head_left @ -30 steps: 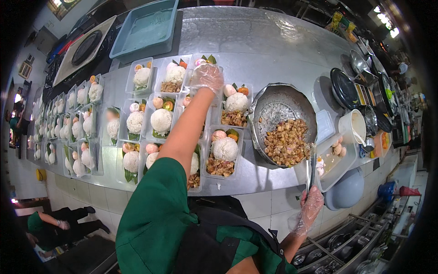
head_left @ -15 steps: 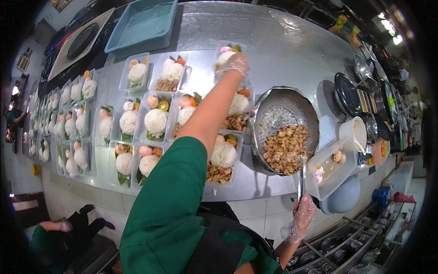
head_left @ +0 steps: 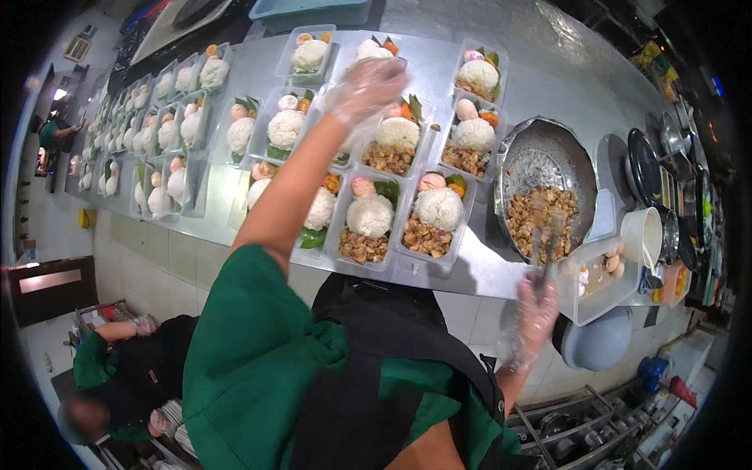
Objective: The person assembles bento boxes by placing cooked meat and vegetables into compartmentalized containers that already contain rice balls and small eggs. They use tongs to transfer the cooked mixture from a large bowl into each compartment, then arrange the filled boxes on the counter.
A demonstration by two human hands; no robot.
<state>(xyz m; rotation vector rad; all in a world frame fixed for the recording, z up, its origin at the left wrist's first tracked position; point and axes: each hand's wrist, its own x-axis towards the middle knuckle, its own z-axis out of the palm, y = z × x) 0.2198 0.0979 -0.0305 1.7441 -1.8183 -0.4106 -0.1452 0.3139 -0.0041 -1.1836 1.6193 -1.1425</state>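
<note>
My left hand [head_left: 371, 88], in a clear plastic glove, reaches over the far trays, just in front of a rice tray [head_left: 374, 50]. Its fingers are smeared by motion, and I cannot tell what they hold. Nearer, clear trays hold a rice mound [head_left: 370, 216], a pinkish egg, orange slices, green leaf and brown chopped meat [head_left: 363, 246]. My gloved right hand [head_left: 537, 313] is closed round blurred metal tongs [head_left: 547, 235], whose far ends are in the large metal pot [head_left: 583, 153]. Chopped meat [head_left: 540, 211] lies in the pot.
Several rows of rice trays [head_left: 188, 125] fill the left side. Right of the pot stand a clear bin [head_left: 583, 301] with eggs and a white bucket [head_left: 642, 235]. A blue tub [head_left: 313, 14] sits at the back. A co-worker [head_left: 149, 368] is at lower left.
My left hand has moved left from the farthest right tray to the one beside it. The right hand keeps hold of the tongs. The whole view has shifted toward the left.
</note>
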